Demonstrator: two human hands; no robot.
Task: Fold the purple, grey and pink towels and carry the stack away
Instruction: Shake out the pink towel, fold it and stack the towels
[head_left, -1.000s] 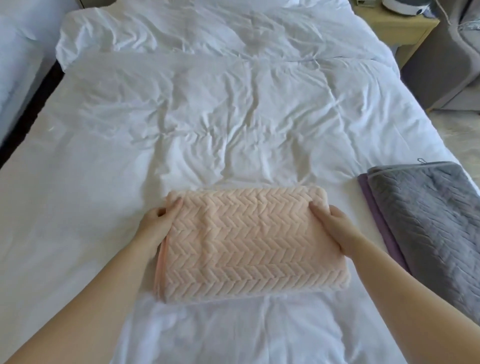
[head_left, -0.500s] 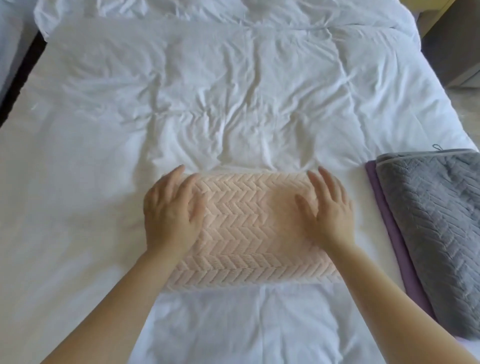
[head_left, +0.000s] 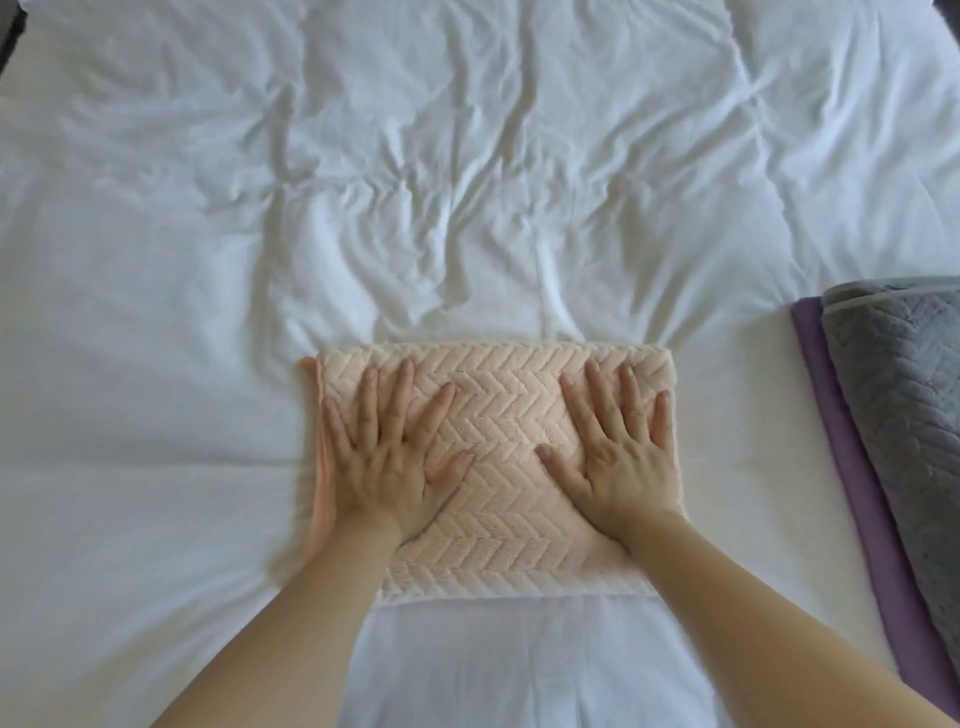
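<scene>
Surface: white bedcover (head_left: 467, 182), soft cloth with many creases, filling the head view.
Pink towel, place: lies flat on the bedcover (head_left: 496, 415), low in the middle of the view, right in front of the person.
Pink towel, axis: folded to a thick rectangle; long axis runs left to right; short sides face left and right; one long side faces the person.
Pink towel, texture: plush pile with a raised zigzag pattern; stacked layer edges show at the left end.
Left hand: rests palm down on the left half of the pink towel (head_left: 389, 467); fingers straight and spread, pointing away from the person; nothing gripped.
Right hand: rests palm down on the right half of the pink towel (head_left: 618, 462); fingers straight and spread; nothing gripped.
Grey towel: at the right edge of the view (head_left: 904, 415), well apart from the pink towel; same zigzag pile with a paler hem; lies on top of the purple towel.
Purple towel: smooth strip (head_left: 860, 467) showing along the left side of the grey towel; long axis slants from far left to near right.
</scene>
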